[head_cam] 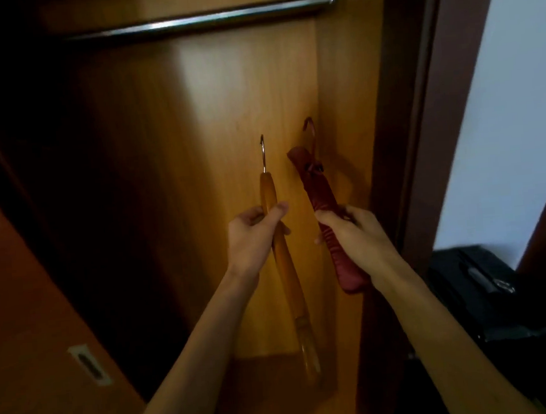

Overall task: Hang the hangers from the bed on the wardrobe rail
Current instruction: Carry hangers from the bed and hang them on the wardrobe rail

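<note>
The left hand [256, 232] is clenched round a wooden hanger [280, 258], thumb across the front, taking it on the arm a little below the neck where the metal hook [263, 153] enters; the right hand [349, 233] grasps a padded red hanger [322, 209] about midway down its arm, fingers wrapped round the cloth; both hangers stand roughly upright inside the open wardrobe, hooks pointing up, side by side but apart, and well below the rail [204, 18], which runs bare across the top.

The wooden one looks stiff and smooth, probably the heavier of the two, and its polished surface may slip in a loose grip; holding it closer to the neck would likely give better command of the hook; the padded one looks soft over a rigid core, light, and the gathered cloth should give good purchase, though the padding may twist a little under the fingers; its hook [309, 128] is thin and hard to see against the wood panel [225, 112]; neither seems fragile.

Both must be lifted and their hooks turned to catch over the rail; to the right a dark bag [474, 285] sits by the wall.
</note>
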`<move>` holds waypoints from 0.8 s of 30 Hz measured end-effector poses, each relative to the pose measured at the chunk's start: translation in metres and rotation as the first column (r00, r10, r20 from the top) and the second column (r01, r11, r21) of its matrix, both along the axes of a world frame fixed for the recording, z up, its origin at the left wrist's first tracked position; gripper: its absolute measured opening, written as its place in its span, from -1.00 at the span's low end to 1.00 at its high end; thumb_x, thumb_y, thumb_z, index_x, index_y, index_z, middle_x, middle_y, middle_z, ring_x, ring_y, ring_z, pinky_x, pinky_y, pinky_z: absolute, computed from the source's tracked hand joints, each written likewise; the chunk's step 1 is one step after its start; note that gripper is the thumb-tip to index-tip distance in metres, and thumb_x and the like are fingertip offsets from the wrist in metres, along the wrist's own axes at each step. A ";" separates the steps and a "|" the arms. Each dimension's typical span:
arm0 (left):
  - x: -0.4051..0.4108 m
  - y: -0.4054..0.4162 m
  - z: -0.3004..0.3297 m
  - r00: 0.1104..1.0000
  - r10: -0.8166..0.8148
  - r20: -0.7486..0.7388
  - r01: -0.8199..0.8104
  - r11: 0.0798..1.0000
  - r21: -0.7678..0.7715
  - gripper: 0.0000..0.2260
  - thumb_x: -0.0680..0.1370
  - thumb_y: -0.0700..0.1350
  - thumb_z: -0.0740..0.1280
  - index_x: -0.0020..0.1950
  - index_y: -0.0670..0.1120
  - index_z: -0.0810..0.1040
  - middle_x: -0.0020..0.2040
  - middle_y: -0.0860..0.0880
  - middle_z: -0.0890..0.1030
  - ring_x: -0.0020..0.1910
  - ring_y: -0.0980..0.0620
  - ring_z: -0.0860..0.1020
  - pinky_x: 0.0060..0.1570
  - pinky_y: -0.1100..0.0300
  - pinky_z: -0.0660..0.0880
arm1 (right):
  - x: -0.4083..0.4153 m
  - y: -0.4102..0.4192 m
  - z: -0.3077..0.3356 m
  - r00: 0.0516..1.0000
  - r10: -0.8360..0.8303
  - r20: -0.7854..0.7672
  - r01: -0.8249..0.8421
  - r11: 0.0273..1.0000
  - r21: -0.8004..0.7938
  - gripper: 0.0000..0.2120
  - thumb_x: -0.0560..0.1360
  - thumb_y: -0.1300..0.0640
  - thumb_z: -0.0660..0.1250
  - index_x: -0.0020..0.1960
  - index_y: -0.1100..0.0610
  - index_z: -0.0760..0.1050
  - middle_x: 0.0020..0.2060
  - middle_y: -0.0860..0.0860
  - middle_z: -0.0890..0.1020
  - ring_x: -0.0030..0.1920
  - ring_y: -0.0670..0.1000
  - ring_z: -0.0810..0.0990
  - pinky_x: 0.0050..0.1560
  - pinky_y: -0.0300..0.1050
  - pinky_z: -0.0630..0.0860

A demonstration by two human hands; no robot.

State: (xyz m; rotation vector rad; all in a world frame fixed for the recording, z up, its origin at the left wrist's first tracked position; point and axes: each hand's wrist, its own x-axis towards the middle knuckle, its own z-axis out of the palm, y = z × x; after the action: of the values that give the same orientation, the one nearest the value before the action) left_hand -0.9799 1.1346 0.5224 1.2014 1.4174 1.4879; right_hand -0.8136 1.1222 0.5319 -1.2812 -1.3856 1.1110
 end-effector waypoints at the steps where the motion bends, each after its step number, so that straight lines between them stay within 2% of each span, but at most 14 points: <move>1: -0.006 0.019 0.018 1.000 -0.007 0.003 0.007 1.000 0.028 -0.73 0.53 0.08 0.46 0.02 -0.13 0.69 -0.29 -0.03 0.69 -0.39 0.14 0.62 -0.41 0.35 0.51 | -0.008 0.016 0.017 1.000 -0.018 -0.009 0.018 1.000 0.025 -0.74 0.59 -0.10 0.31 0.16 0.04 0.56 -0.20 0.01 0.73 -0.30 -0.10 0.64 -0.28 -0.21 0.46; 6: -0.027 0.103 0.090 0.996 -0.090 0.008 0.088 0.985 0.145 -0.70 0.52 0.08 0.48 0.03 -0.15 0.69 -0.35 0.00 0.67 -0.45 0.17 0.60 -0.47 0.37 0.45 | -0.037 0.082 0.090 0.993 -0.106 -0.046 0.110 0.988 0.108 -0.72 0.58 -0.09 0.31 0.11 0.09 0.59 -0.23 0.01 0.74 -0.35 -0.10 0.61 -0.27 -0.15 0.47; 9: -0.033 0.141 0.122 0.992 -0.127 0.011 0.122 0.972 0.203 -0.66 0.50 0.11 0.48 0.03 -0.15 0.69 -0.38 0.01 0.67 -0.40 0.14 0.63 -0.34 0.29 0.50 | -0.045 0.112 0.125 0.986 -0.146 -0.083 0.158 0.972 0.175 -0.73 0.58 -0.08 0.31 0.11 0.10 0.59 -0.22 0.04 0.74 -0.31 -0.04 0.61 -0.24 -0.09 0.47; 14: -0.030 0.196 0.164 0.979 -0.203 -0.010 0.199 0.947 0.252 -0.60 0.47 0.15 0.49 0.03 -0.18 0.69 -0.35 0.01 0.64 -0.30 0.05 0.65 -0.18 0.18 0.55 | -0.050 0.151 0.169 0.975 -0.212 -0.067 0.221 0.949 0.226 -0.71 0.56 -0.09 0.32 0.10 0.11 0.60 -0.24 0.01 0.75 -0.35 -0.05 0.61 -0.33 -0.16 0.47; 16: -0.026 0.213 0.176 0.972 -0.231 -0.033 0.231 0.940 0.249 -0.64 0.48 0.16 0.47 -0.03 -0.14 0.69 -0.39 0.05 0.62 -0.34 0.11 0.63 -0.25 0.23 0.49 | -0.051 0.165 0.181 0.971 -0.230 -0.062 0.238 0.948 0.213 -0.71 0.56 -0.08 0.33 0.00 0.14 0.65 -0.31 -0.01 0.73 -0.38 -0.06 0.62 -0.35 -0.18 0.47; 18: -0.019 0.228 0.186 0.965 -0.262 -0.026 0.260 0.934 0.244 -0.69 0.49 0.15 0.47 -0.07 -0.10 0.70 -0.39 0.06 0.64 -0.36 0.14 0.64 -0.29 0.27 0.48 | -0.050 0.177 0.189 0.967 -0.242 -0.075 0.252 0.950 0.187 -0.72 0.55 -0.06 0.35 -0.04 0.15 0.65 -0.28 0.02 0.73 -0.32 -0.01 0.66 -0.30 -0.15 0.50; 21: -0.009 0.249 0.197 0.958 -0.288 -0.013 0.282 0.927 0.249 -0.66 0.46 0.17 0.50 -0.01 -0.10 0.73 -0.23 -0.04 0.74 -0.18 0.02 0.72 -0.18 0.20 0.57 | -0.045 0.193 0.195 0.960 -0.265 -0.093 0.277 0.949 0.150 -0.70 0.53 -0.07 0.38 0.06 0.16 0.61 -0.18 0.09 0.75 -0.17 0.10 0.71 -0.15 -0.04 0.63; 24: 0.000 0.266 0.203 0.947 -0.319 -0.025 0.316 0.920 0.232 -0.64 0.46 0.18 0.49 0.01 -0.10 0.72 -0.21 -0.07 0.75 -0.17 -0.02 0.73 -0.02 0.08 0.65 | -0.038 0.206 0.201 0.957 -0.277 -0.080 0.286 0.950 0.126 -0.62 0.51 -0.09 0.39 0.17 0.17 0.59 -0.25 0.07 0.76 -0.22 0.09 0.73 -0.21 -0.06 0.66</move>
State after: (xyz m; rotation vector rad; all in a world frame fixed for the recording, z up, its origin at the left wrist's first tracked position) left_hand -0.9796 1.4002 0.7256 1.4833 0.9968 1.4536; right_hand -0.8517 1.3282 0.7330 -1.2878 -1.1685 0.8393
